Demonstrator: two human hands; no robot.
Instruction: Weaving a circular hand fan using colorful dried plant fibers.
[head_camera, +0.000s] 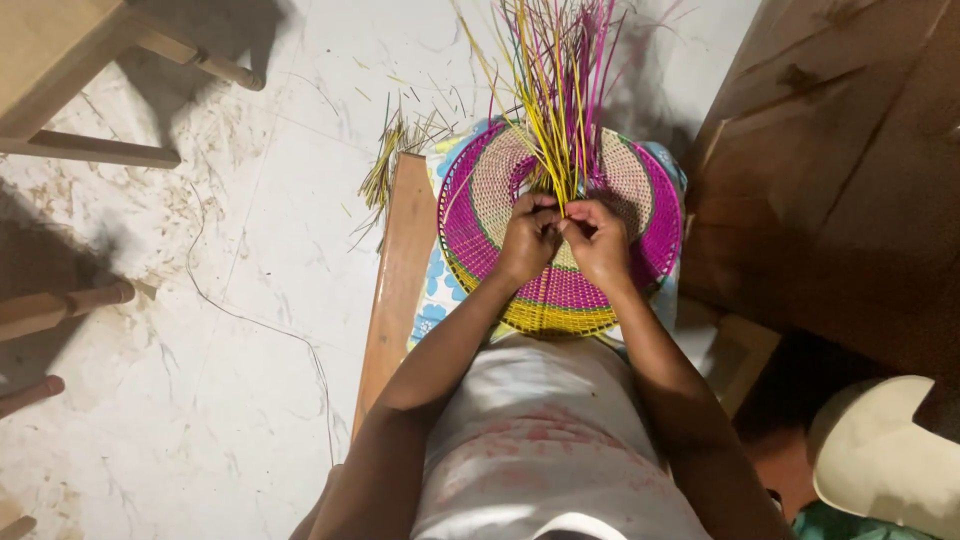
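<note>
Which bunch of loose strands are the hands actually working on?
The tall pink, yellow and green bunch rising from the round woven mat; both hands pinch its base. The smaller yellowish bundle lies untouched on the floor, left of the mat.

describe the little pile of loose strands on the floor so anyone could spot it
Start at the round woven mat under both hands. Go to its upper left, past the wooden plank. The pile of loose strands lies flat on the pale floor, unlike the upright bundle.
</note>
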